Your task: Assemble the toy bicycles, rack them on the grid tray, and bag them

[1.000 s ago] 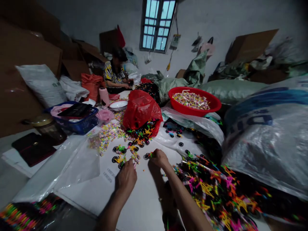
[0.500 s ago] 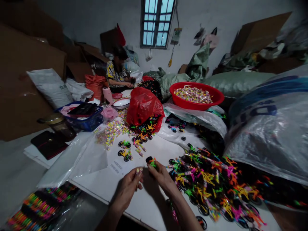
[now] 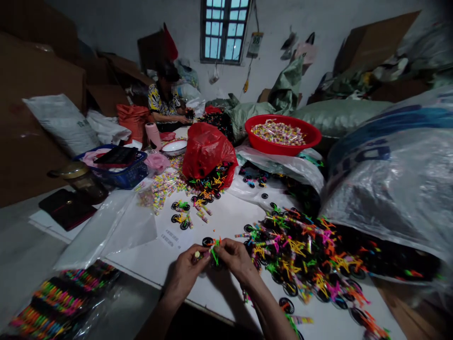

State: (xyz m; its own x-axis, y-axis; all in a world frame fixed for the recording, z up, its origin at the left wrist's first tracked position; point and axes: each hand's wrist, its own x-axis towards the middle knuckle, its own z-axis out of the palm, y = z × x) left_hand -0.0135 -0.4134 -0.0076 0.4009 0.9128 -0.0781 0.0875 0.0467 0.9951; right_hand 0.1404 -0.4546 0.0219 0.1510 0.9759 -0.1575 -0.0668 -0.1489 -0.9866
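My left hand [image 3: 186, 274] and my right hand [image 3: 236, 259] meet over the white table [image 3: 226, 222], both pinched on one small green toy bicycle [image 3: 212, 249] with black wheels. My left fingers also press a small candy stick [image 3: 197, 255] against it. A heap of bright toy bicycles [image 3: 304, 259] lies just right of my right hand. Two finished little bicycles [image 3: 180, 212] stand farther out on the table, beside loose candy sticks [image 3: 163, 186].
A red plastic bag [image 3: 208, 153] spills more bicycles. Behind it are a red basin [image 3: 283, 134] of candies, a blue basket [image 3: 116, 170], a jar [image 3: 79, 182] and large sacks [image 3: 389, 184]. Another person [image 3: 164, 101] sits at the far end. Clear bags [image 3: 109, 226] lie at left.
Both hands have drawn back toward me and come together. The right carried the green bicycle from the table's middle; the left brought a candy stick up to it.
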